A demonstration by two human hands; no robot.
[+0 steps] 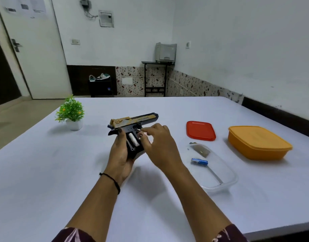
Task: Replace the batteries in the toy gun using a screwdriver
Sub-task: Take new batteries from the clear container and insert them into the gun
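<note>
Head view: left hand (121,154) clenched round toy gun (132,122) grip, held above table (63,172) centre, white battery (133,139) in open compartment. Right hand (159,142) fingertips at grip; pinch unclear. Blue battery (199,161) lay in clear container (228,182).

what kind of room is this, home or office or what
Most likely a plain office or spare room used as a workspace: a large white table, a printer on a small stand in the corner, and a door with papers taped to it.
</note>
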